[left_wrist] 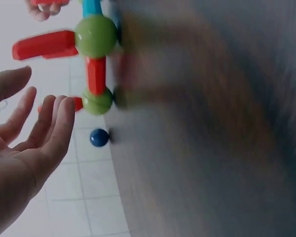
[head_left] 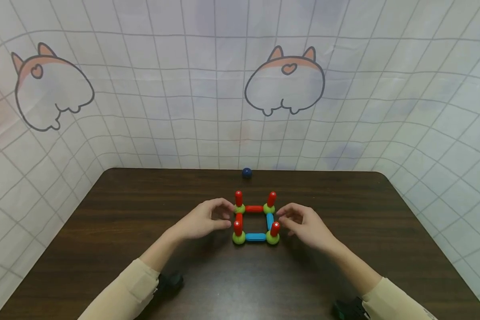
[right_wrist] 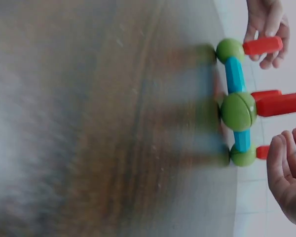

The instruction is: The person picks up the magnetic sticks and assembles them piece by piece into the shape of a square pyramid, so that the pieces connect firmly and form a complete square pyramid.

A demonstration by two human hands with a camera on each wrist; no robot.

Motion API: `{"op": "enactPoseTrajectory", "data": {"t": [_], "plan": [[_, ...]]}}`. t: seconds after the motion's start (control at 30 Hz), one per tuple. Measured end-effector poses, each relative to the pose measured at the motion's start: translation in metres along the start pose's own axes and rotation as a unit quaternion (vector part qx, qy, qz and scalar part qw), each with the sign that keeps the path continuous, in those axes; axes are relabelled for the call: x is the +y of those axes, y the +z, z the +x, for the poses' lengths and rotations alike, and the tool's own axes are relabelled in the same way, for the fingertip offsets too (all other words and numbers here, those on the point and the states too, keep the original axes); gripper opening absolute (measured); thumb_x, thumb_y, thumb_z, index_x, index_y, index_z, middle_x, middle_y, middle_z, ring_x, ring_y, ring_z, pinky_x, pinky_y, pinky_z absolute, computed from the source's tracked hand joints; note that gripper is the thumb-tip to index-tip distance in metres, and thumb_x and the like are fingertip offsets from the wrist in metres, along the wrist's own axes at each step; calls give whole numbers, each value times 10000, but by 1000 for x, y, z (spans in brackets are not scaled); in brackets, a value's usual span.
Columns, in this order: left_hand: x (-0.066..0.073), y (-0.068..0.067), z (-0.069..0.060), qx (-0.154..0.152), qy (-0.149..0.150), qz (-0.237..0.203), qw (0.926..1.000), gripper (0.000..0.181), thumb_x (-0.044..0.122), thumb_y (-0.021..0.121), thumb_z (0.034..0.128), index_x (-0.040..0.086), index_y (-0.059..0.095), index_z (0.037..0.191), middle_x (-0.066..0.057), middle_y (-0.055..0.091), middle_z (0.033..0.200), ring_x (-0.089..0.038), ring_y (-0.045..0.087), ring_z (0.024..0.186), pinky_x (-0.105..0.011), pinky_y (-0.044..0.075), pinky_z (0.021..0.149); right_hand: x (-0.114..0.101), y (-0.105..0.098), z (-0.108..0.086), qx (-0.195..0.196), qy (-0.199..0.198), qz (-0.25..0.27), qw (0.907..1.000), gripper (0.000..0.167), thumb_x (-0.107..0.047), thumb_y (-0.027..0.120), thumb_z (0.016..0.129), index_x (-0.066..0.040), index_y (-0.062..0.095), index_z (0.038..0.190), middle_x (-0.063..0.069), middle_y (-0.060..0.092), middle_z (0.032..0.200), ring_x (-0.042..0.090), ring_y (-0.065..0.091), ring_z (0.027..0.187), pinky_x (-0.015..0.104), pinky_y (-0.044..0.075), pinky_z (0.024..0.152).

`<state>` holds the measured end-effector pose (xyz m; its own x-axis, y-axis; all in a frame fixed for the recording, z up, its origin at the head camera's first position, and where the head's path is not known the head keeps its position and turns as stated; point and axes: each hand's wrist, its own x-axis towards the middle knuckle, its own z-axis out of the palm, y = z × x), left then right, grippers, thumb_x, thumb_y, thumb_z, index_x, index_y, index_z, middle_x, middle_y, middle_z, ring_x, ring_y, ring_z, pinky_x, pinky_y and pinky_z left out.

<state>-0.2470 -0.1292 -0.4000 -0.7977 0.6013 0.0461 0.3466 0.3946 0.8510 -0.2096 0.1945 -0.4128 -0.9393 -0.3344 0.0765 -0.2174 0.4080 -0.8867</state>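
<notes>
A square frame of rods and green balls stands in the middle of the table, with a ball at each corner. Its far rod (head_left: 254, 208) and left side are red; the near rod (head_left: 256, 237) and right side are blue. From every corner ball a red rod points upright, such as the near-left red rod (head_left: 238, 228). My left hand (head_left: 204, 218) hovers at the frame's left side, fingers loosely bent, holding nothing. On the opposite side my right hand (head_left: 306, 224) has relaxed fingers and holds nothing. Whether either hand's fingertips touch the frame, I cannot tell.
A dark blue ball (head_left: 246, 173) sits by the far edge of the dark wooden table (head_left: 144, 186). Behind and beside the table hangs a white gridded cloth (head_left: 164, 89) with animal drawings.
</notes>
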Motion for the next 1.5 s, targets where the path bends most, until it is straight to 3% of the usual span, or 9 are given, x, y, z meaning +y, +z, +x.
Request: {"op": "enactPoseTrajectory", "data": {"t": [0.17,0.27,0.43,0.53,0.7,0.9,1.27,1.5], "plan": [[5,14,-12,56,45,-389,9992,349,68,749,945,18,633,1270,-68,661,1173,-261,619,1079,-331,562,898,-6,6,-10,-23,-7,95,10000,271,54,574,952,11,633,1213,108,664,1066,371,640,963,414,602,744],[7,20,-17,81,62,-460,9989,350,57,772,925,43,643,1250,-33,665,1141,-266,626,1071,-325,563,903,-7,9,-15,-125,19,-8,9999,303,50,607,935,-19,633,1229,104,665,1054,326,637,964,364,588,741],[9,27,-18,219,75,-116,9997,273,133,757,955,134,665,1212,52,689,1077,-163,645,1035,-335,545,900,-8,9,-18,-201,-13,-322,9993,259,-107,716,967,-85,660,1218,56,682,991,247,639,927,319,512,700],[9,29,-18,313,140,35,9994,223,152,732,977,150,674,1192,74,698,1046,-128,649,1011,-357,538,891,-8,11,-19,-231,-46,-272,9994,238,-151,730,972,-82,674,1193,47,697,988,252,662,891,316,528,685],[10,31,-20,310,292,163,9990,196,137,726,979,143,673,1168,86,699,1033,-115,656,1028,-369,539,933,-6,14,-19,-176,-46,-188,9997,199,-127,734,967,-71,685,1152,55,704,994,267,684,867,317,565,690],[12,36,-21,285,464,277,9981,190,125,707,991,122,652,1173,81,698,1019,-102,664,1032,-331,552,910,-5,18,-19,-73,-143,-178,9997,178,-146,724,979,-87,688,1143,34,706,1025,248,670,954,304,575,754],[7,37,-16,414,482,508,9967,172,155,685,1010,136,648,1177,70,702,1022,-118,662,1006,-331,550,884,-6,27,-8,-28,-122,-494,9987,194,-204,730,980,-122,694,1152,-12,699,1012,193,654,941,316,560,733],[5,35,-10,334,474,555,9968,186,150,684,1010,113,644,1188,54,706,1017,-129,665,1002,-356,549,905,-8,27,-3,-133,-145,-660,9976,188,-172,729,978,-123,688,1155,-19,687,995,191,648,901,312,547,710]]}}
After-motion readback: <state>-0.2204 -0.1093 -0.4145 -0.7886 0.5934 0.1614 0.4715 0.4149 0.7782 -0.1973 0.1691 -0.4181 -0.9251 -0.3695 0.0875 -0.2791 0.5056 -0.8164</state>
